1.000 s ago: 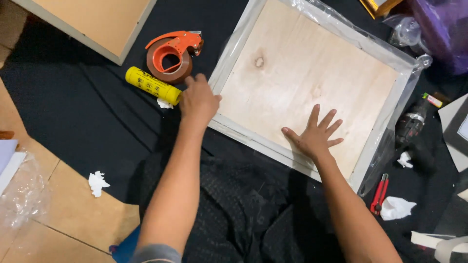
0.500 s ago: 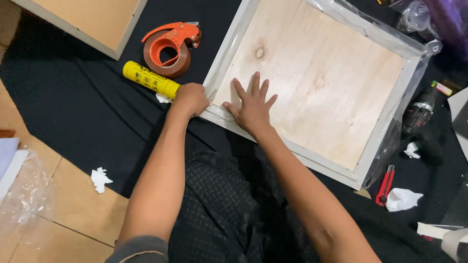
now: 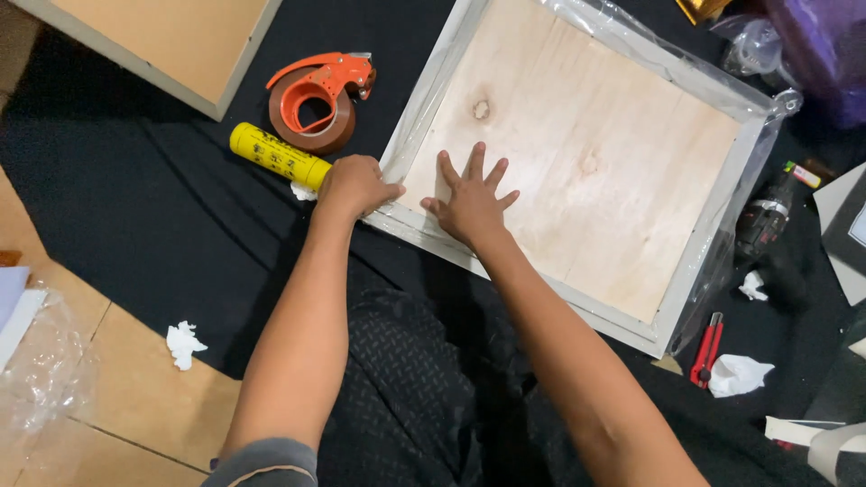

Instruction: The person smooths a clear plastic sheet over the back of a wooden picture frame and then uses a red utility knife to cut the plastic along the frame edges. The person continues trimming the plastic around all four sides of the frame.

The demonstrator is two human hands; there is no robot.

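A square plywood panel in a pale grey frame (image 3: 577, 153) lies on a black cloth (image 3: 135, 207), with clear plastic film (image 3: 722, 234) over its edges. My left hand (image 3: 354, 184) is closed around the frame's near left corner, fingers curled on the edge and film. Spread flat, my right hand (image 3: 469, 198) presses on the plywood just inside that same corner. Beside my left hand lie a yellow tube (image 3: 278, 155) and an orange tape dispenser (image 3: 314, 95) with brown tape.
Another wooden panel (image 3: 171, 41) lies at the top left. A red utility knife (image 3: 705, 347), crumpled tissues (image 3: 738, 374) and a dark drill-like tool (image 3: 765, 216) sit right of the frame. A tissue scrap (image 3: 183, 343) and clear plastic (image 3: 41, 361) lie on the tan floor.
My right hand slid left across the plywood from the right part of the panel to the near left corner, next to my left hand. My left hand stayed at the corner.
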